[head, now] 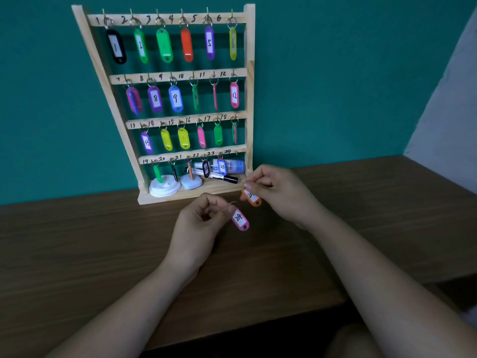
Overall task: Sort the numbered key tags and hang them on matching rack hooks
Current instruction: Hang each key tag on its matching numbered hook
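A wooden key rack (249,81) stands against the teal wall, its four rows of hooks numbered 1 to 24 and hung with several coloured tags. The hook under 24 (236,152) at the bottom right carries nothing. My left hand (198,223) pinches the ring of a pink tag marked 24 (240,218), which hangs just above the table. My right hand (278,192) pinches an orange tag (251,197) by its top end; its number is partly covered by my fingers. Both tags sit in front of the rack's lower right corner.
On the rack's bottom shelf lie a white lid (165,187), a pale blue eraser-like block (191,182), markers (222,177) and a small bottle (233,166). The rack stands on a brown wooden table (77,241), whose front edge runs below my forearms. A grey wall (449,112) rises at right.
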The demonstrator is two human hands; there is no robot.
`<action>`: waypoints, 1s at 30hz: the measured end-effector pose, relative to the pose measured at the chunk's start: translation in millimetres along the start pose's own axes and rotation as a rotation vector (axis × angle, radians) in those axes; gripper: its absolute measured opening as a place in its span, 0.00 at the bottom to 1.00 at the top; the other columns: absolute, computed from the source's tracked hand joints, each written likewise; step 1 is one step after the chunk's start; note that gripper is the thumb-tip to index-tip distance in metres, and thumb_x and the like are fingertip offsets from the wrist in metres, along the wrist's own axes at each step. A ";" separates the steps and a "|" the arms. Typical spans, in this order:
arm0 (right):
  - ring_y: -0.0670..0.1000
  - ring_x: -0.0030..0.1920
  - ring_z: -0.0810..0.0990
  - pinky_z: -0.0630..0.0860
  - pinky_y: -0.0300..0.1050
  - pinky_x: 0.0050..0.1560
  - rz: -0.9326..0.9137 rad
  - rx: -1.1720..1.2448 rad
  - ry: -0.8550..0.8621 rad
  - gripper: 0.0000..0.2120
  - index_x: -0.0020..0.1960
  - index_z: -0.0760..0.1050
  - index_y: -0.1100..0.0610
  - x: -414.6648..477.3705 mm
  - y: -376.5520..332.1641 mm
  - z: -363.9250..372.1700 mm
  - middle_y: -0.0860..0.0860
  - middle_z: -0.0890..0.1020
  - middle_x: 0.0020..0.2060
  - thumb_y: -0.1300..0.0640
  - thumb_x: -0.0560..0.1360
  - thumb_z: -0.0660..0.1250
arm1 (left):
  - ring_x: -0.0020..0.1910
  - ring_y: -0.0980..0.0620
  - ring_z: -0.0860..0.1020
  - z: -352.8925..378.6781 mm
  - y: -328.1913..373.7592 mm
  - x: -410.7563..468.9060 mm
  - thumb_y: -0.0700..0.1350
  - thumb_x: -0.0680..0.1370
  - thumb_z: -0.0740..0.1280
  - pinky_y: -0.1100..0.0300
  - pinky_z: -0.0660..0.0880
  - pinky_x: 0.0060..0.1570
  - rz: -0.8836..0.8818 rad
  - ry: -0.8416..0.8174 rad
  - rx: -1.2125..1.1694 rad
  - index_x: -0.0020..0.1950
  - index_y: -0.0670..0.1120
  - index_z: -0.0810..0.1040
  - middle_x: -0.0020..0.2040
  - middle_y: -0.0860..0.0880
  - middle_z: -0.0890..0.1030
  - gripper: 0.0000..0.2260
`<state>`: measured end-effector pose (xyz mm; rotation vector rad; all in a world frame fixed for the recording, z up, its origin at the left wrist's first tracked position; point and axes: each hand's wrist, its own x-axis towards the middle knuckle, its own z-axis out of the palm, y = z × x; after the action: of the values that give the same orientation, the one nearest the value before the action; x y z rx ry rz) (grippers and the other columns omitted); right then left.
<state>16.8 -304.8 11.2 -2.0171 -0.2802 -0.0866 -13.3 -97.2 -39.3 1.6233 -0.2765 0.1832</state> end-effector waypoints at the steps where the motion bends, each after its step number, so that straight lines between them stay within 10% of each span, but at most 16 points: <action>1: 0.42 0.47 0.87 0.82 0.43 0.52 0.009 0.035 0.055 0.03 0.54 0.81 0.53 7.5 2.1 -0.2 0.47 0.89 0.46 0.55 0.82 0.72 | 0.45 0.44 0.82 0.7 -0.5 0.5 0.42 0.79 0.76 0.52 0.77 0.52 0.005 0.004 0.014 0.49 0.43 0.84 0.45 0.43 0.86 0.04; 11: 0.39 0.43 0.85 0.79 0.32 0.44 -0.117 -0.051 0.566 0.04 0.50 0.88 0.56 82.9 6.0 14.0 0.45 0.88 0.42 0.57 0.78 0.75 | 0.41 0.56 0.79 1.5 -6.6 2.1 0.42 0.79 0.76 0.62 0.76 0.46 0.018 0.006 0.130 0.47 0.46 0.84 0.42 0.48 0.85 0.03; 30: 0.45 0.47 0.83 0.73 0.34 0.43 -0.113 -0.333 0.445 0.07 0.57 0.84 0.54 87.0 24.1 35.8 0.49 0.87 0.51 0.57 0.82 0.70 | 0.43 0.53 0.83 -3.1 -3.1 39.0 0.45 0.80 0.74 0.59 0.77 0.48 0.065 0.078 0.272 0.46 0.50 0.84 0.39 0.52 0.85 0.03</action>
<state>104.6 -269.2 -9.9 -2.2399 -0.0979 -0.6823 25.1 -96.6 -31.0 1.8724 -0.2529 0.3453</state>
